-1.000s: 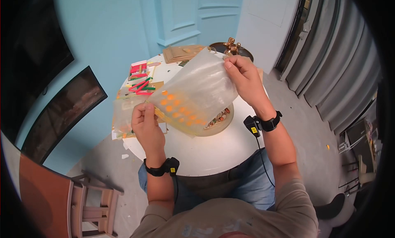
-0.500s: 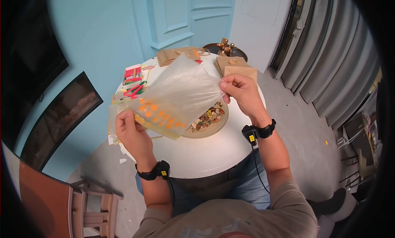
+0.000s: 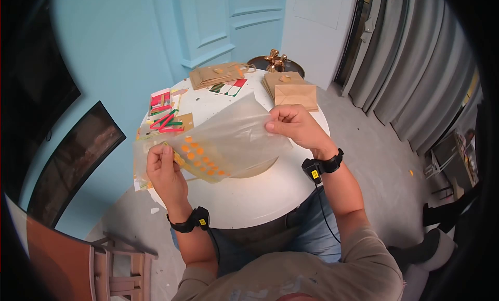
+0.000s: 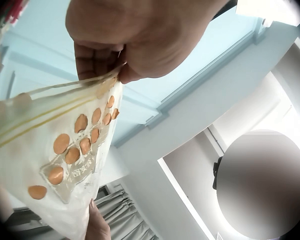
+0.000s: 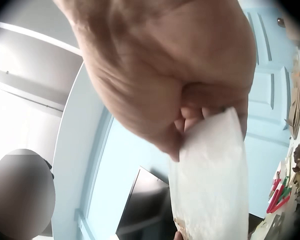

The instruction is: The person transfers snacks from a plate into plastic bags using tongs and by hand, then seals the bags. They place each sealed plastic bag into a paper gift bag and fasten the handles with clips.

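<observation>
The left hand (image 3: 167, 175) pinches the yellow-striped end of an orange-spotted translucent zip bag (image 3: 236, 137); the right hand (image 3: 299, 126) pinches its opposite end. It hangs above the round white table (image 3: 244, 210), between left and right edges.

Bag (image 3: 236, 134) (translucent) blocking dish (image 3: 263, 169), front tabletop (image 3: 254, 205) free

From where I sit, the left wrist camera shows me the left hand (image 4: 140, 37) pinching the upper corner of a translucent bag (image 4: 25, 167). Two yellow lines (image 4: 40, 126) run below its edge, and orange spots (image 4: 61, 144) dot its side. I see part of the right hand (image 4: 97, 225) at its lower edge, with a grey curtain (image 4: 125, 212) and pale blue wall (image 4: 32, 40) behind.
</observation>
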Demonstrator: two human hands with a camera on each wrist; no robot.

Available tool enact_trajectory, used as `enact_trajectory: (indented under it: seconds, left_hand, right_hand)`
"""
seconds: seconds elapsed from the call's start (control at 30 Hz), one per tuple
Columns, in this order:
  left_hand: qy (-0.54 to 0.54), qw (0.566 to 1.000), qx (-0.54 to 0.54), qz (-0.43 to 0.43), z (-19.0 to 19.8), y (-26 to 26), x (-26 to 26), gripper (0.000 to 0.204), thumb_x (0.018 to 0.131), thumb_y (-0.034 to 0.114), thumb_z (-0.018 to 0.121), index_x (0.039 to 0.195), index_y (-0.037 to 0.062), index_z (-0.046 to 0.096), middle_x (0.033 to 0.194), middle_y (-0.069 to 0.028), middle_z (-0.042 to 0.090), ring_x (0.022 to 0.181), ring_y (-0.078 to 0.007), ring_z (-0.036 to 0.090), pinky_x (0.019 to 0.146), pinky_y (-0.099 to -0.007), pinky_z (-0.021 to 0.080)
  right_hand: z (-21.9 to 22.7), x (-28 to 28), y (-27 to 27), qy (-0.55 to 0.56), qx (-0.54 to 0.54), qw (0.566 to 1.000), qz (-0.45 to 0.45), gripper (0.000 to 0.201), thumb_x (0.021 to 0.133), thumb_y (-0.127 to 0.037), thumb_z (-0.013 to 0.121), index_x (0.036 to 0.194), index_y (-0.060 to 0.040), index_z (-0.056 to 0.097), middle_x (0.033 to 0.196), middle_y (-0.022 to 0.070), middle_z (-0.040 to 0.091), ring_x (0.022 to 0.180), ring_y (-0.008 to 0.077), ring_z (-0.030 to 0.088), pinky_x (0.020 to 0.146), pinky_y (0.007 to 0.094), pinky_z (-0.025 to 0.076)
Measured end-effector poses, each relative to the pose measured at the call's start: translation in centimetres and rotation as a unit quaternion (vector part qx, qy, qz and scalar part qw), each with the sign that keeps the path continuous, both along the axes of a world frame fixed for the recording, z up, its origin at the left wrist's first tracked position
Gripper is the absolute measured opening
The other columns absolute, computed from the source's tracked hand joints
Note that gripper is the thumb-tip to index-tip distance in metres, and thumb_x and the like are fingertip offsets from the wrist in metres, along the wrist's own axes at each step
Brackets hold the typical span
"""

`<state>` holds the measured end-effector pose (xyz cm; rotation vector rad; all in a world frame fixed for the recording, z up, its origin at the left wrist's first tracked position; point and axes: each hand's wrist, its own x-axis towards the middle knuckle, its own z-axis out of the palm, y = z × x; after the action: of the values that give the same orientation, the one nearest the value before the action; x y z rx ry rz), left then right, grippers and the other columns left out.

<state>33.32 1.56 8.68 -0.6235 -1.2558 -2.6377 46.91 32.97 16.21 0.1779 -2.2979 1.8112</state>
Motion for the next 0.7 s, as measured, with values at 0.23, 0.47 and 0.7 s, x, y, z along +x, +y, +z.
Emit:
enact_trajectory:
  seconds: [0.23,0.47,0.7]
  left_hand:
    - [0.024,0.998,-0.058,0.012,-0.8,-0.5,-0.3,0.01,0.113,0.012,0.069,0.11,0.0033,0.069,0.096,0.0029,0.07,0.079,-0.001,0.054,0.069,-0.0203,0.038]
    - [0.059,0.985,-0.16,0.0,-0.6,-0.1,0.5,0.009,0.111,0.009,0.072,0.114,0.001,0.07,0.1,0.0027,0.07,0.09,-0.0029,0.059,0.082,-0.0211,0.047]
    - [-0.014,0.987,-0.135,-0.091,-0.5,0.9,0.6,0.012,0.109,0.008,0.073,0.118,0.0001,0.071,0.102,0.002,0.072,0.095,-0.0034,0.062,0.085,-0.0233,0.05]
  right_hand:
    - [0.6,0.7,-1.2,-0.006,-0.02,1.0,0.006,0.022,0.111,-0.024,0.076,0.118,-0.0037,0.081,0.098,-0.0039,0.074,0.09,0.0042,0.062,0.082,0.0245,0.05]
    - [-1.8,-1.8,-0.1,0.029,-0.109,0.991,-0.067,0.025,0.112,-0.023,0.074,0.119,-0.0008,0.083,0.1,-0.0033,0.075,0.093,0.0069,0.063,0.085,0.0247,0.051]
    - [-1.7,-0.3,-1.6,0.202,0.015,0.946,-0.253,0.028,0.114,-0.024,0.072,0.114,0.002,0.082,0.098,-0.0029,0.075,0.092,0.0061,0.062,0.082,0.0255,0.052]
